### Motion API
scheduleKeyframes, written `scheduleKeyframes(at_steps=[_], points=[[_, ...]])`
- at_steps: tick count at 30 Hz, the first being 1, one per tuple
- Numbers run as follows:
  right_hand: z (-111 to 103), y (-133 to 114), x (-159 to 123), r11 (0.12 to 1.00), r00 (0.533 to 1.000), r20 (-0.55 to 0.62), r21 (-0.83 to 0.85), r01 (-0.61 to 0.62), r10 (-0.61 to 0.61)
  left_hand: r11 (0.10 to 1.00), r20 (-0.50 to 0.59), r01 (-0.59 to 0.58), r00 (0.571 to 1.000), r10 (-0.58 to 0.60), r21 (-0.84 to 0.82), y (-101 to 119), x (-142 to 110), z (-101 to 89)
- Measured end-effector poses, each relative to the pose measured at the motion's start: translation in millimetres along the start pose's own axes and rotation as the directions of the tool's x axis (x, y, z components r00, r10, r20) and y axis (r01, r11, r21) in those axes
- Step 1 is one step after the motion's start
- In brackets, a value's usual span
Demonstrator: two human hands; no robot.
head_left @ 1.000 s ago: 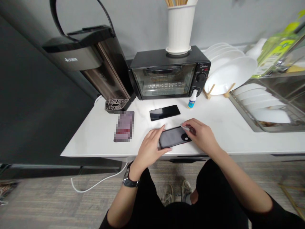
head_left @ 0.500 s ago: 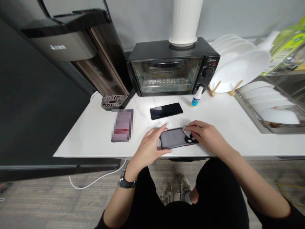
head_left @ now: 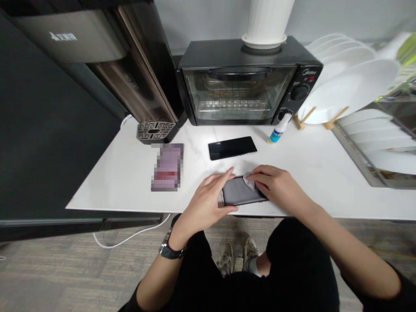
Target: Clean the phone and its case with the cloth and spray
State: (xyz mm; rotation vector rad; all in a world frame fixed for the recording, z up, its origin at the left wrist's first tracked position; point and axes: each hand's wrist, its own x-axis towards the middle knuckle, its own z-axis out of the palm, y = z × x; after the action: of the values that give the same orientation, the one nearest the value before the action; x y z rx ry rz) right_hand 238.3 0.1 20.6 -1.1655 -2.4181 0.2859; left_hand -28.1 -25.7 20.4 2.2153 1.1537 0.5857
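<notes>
A dark phone (head_left: 238, 193) lies near the front edge of the white counter (head_left: 130, 177). My left hand (head_left: 204, 201) grips its left end, thumb below and fingers above. My right hand (head_left: 276, 186) presses a small pale wipe (head_left: 249, 182) onto the phone's right half, fingers closed on the wipe. A second black phone (head_left: 232, 147) lies flat a little farther back, untouched.
A small white bottle with a blue label (head_left: 277, 132) stands in front of a black toaster oven (head_left: 240, 82). A blurred pinkish packet (head_left: 166, 167) lies left. A water dispenser (head_left: 130, 65) stands back left; white plates (head_left: 344, 93) on a rack and a sink drainer (head_left: 380, 147) at right.
My right hand has slid the wipe leftward from the phone's right end toward its middle, now covering the camera area. The left hand keeps its hold. The view has tilted down and closer.
</notes>
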Motion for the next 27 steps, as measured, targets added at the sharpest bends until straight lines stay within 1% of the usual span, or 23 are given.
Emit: scheduleKeyframes(at_steps=[2, 5, 7, 10, 15, 20, 24, 27], points=[[8, -9, 9, 0.999, 0.999, 0.004, 0.029, 0.034, -0.034, 1.0, -0.009, 0.002, 1.0, -0.002, -0.001, -1, 0, 1.1], [23, -24, 23, 0.99, 0.992, 0.016, 0.068, 0.121, -0.123, 1.0, -0.03, 0.008, 1.0, -0.008, 0.0, -2, -1, 3.0], [31, -33, 30, 0.983, 0.984, 0.022, 0.058, 0.177, -0.178, 1.0, -0.039, 0.009, 0.999, -0.01, -0.004, -3, -1, 3.8], [34, -41, 33, 0.977, 0.975, 0.057, 0.021, 0.212, -0.212, 1.0, -0.04, -0.002, 0.999, 0.001, -0.008, -3, -1, 3.9], [22, -44, 21, 0.96, 0.952, 0.136, 0.104, 0.26, -0.273, 1.0, -0.041, 0.01, 0.999, -0.01, 0.007, 1, 0, 2.7], [10, -44, 11, 0.953, 0.948, 0.184, 0.208, 0.221, -0.26, 1.0, -0.023, 0.0, 1.0, 0.001, 0.015, 3, 0, 2.1], [5, -35, 2, 0.952, 0.956, 0.173, 0.238, 0.194, -0.238, 0.999, -0.02, 0.002, 1.0, -0.001, 0.033, 1, -1, 2.3], [-6, -22, -11, 0.962, 0.972, 0.146, 0.226, 0.15, -0.186, 0.999, -0.012, 0.001, 1.0, -0.001, 0.038, -1, -1, 2.0]])
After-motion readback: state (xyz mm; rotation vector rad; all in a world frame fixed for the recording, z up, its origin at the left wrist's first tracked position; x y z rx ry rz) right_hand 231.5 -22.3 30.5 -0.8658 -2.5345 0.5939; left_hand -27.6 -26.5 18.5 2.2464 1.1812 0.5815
